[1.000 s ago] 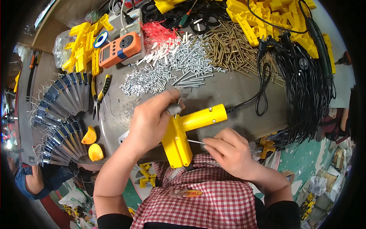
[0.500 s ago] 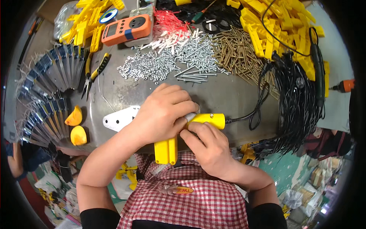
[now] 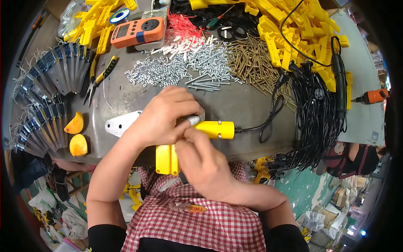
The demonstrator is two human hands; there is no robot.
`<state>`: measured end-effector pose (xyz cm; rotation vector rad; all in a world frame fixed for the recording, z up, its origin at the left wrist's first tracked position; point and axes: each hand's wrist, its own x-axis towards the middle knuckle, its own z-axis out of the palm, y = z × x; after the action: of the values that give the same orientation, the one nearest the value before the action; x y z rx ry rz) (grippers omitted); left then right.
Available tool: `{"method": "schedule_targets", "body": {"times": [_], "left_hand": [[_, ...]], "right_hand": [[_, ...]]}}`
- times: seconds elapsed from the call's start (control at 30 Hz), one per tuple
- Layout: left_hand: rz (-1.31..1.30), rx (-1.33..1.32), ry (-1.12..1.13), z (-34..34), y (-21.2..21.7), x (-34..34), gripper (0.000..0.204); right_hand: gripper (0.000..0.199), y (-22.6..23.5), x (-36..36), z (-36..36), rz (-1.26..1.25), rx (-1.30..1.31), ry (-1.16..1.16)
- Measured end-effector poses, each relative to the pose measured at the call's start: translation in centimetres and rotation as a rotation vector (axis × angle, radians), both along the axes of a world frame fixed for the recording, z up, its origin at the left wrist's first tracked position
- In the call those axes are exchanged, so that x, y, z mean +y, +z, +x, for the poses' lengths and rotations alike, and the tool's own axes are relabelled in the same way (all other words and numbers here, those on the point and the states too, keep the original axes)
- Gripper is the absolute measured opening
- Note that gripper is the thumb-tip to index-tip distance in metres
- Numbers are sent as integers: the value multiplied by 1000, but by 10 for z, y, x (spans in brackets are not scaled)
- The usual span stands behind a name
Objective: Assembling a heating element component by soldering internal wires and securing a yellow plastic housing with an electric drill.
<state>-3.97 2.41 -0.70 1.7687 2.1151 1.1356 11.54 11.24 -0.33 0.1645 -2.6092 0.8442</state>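
Observation:
My left hand (image 3: 168, 113) is closed over the middle of a yellow-handled electric tool (image 3: 222, 129), with a greyish wrap on one finger. The tool's white tapered plate (image 3: 113, 124), with dark holes, sticks out to the left. A black cord (image 3: 252, 128) leaves the handle's right end, and silver screws show on the handle. A yellow grooved part (image 3: 167, 164) points toward me below my left hand. My right hand (image 3: 208, 164) is pressed in beside that part, fingers bent together. Its fingertips are partly hidden and slightly blurred, so what they pinch cannot be seen.
Loose nuts (image 3: 147, 71), silver screws (image 3: 210, 65) and brass-coloured screws (image 3: 256, 65) lie beyond my hands. Pliers (image 3: 100, 73), fruit pieces (image 3: 78, 145) and metal strips (image 3: 63, 69) sit left. Black cords (image 3: 315, 113) and yellow housings (image 3: 298, 29) crowd the right. An orange meter (image 3: 137, 32) stands behind.
My right hand has moved left off the handle, its fingers now close by my left fingertips. The tool and my left hand have shifted slightly left in the picture, along with the whole scene.

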Motion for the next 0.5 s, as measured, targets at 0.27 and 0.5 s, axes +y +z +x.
{"method": "schedule_targets", "body": {"times": [0.27,0.5], "left_hand": [[-120,-58,283,-1,13,-40,28],[-160,-74,357,4,-22,-81,44]], "right_hand": [[50,34,80,-24,-15,-187,166],[61,-15,70,-38,-85,-346,300]]}}
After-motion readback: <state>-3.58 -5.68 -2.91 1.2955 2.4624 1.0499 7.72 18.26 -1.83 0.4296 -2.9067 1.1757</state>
